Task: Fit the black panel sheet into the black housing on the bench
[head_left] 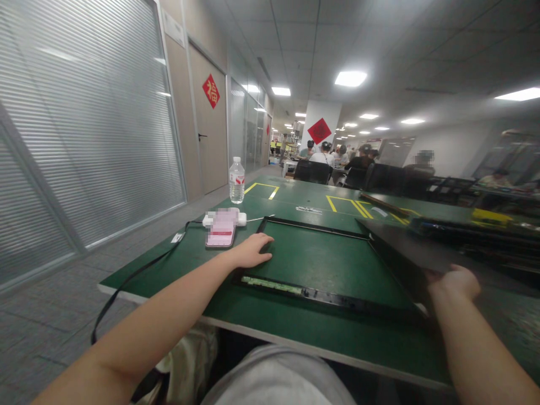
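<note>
On the green table lies a thin black rectangular frame (354, 304), with a pale green strip on its near bar. My left hand (253, 251) rests at the frame's left side, its fingers stretched out and the thumb apart. A dark flat panel (405, 247) is tilted up along the frame's right side. My right hand (458, 284) grips that panel at its right part; the fingers are mostly hidden behind it, and motion blurs this area.
A phone (221, 230) lies by a white power strip (242, 219) with a black cable (135, 270). Behind stands a water bottle (237, 183). Yellow tape (341, 198) marks the green table (177, 281). Dark blurred items (459, 233) lie right. People sit farther back.
</note>
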`<state>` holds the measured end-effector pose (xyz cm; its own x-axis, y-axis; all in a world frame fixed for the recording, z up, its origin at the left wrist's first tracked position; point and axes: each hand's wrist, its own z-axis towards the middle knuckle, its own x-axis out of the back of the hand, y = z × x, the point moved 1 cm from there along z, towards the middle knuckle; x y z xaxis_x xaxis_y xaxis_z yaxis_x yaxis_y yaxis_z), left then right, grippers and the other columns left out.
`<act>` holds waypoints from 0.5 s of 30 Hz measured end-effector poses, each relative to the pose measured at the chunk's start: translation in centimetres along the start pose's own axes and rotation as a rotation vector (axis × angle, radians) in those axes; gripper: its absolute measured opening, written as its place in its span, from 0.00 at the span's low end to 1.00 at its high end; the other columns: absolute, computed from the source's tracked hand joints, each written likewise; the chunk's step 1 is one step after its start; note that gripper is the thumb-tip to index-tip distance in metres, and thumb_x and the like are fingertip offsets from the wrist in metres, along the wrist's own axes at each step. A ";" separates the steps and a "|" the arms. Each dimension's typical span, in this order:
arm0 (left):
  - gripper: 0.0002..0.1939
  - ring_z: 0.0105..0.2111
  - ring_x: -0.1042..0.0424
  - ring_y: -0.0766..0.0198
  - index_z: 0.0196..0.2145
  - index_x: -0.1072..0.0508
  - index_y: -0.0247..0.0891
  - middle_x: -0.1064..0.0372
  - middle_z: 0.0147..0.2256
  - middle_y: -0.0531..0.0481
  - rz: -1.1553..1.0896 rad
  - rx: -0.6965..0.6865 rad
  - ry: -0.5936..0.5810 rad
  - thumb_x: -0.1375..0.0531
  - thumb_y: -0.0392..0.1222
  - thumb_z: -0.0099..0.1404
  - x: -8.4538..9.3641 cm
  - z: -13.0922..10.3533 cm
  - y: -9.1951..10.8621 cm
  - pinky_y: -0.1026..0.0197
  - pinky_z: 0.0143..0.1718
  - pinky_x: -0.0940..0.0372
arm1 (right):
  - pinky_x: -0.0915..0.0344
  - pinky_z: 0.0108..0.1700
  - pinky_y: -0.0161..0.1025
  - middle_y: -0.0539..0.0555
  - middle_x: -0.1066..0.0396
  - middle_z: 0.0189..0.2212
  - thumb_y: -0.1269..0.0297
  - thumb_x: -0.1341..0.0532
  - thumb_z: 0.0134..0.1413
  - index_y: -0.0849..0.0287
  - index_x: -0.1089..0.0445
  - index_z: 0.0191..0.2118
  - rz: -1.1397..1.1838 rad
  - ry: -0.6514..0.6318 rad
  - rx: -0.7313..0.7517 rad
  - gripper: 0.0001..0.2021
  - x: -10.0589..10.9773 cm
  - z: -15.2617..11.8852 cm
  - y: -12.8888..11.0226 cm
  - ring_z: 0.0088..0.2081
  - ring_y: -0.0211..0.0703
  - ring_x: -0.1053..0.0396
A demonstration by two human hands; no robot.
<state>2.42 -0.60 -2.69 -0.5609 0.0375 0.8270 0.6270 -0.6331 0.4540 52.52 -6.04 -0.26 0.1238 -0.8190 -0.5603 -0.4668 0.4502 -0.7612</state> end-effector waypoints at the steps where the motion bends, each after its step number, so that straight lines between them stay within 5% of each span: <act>1: 0.23 0.52 0.32 0.45 0.51 0.26 0.40 0.28 0.51 0.39 -0.013 0.000 0.007 0.37 0.46 0.58 0.0 0.0 -0.1 0.48 0.57 0.40 | 0.27 0.27 0.37 0.48 0.30 0.38 0.82 0.47 0.38 0.57 0.39 0.30 -0.005 0.013 -0.005 0.13 -0.1 -0.2 0.1 0.24 0.33 0.29; 9: 0.22 0.52 0.32 0.41 0.45 0.23 0.40 0.27 0.49 0.38 -0.189 0.037 0.056 0.32 0.50 0.53 -0.1 0.0 -0.3 0.44 0.58 0.42 | 0.26 0.30 0.39 0.50 0.28 0.40 0.83 0.46 0.37 0.58 0.36 0.30 -0.045 0.045 -0.047 0.14 -0.2 -0.5 0.3 0.28 0.37 0.26; 15: 0.21 0.53 0.32 0.41 0.46 0.23 0.38 0.28 0.50 0.36 -0.121 0.029 0.007 0.35 0.48 0.56 0.1 0.0 0.1 0.43 0.58 0.41 | 0.27 0.31 0.42 0.49 0.28 0.37 0.84 0.48 0.33 0.58 0.38 0.31 -0.067 0.016 -0.104 0.17 0.2 1.2 0.7 0.26 0.38 0.26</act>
<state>2.41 -0.66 -2.57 -0.6373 0.1065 0.7632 0.5701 -0.6012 0.5599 53.30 -5.46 -1.30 0.1437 -0.8521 -0.5033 -0.5462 0.3558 -0.7583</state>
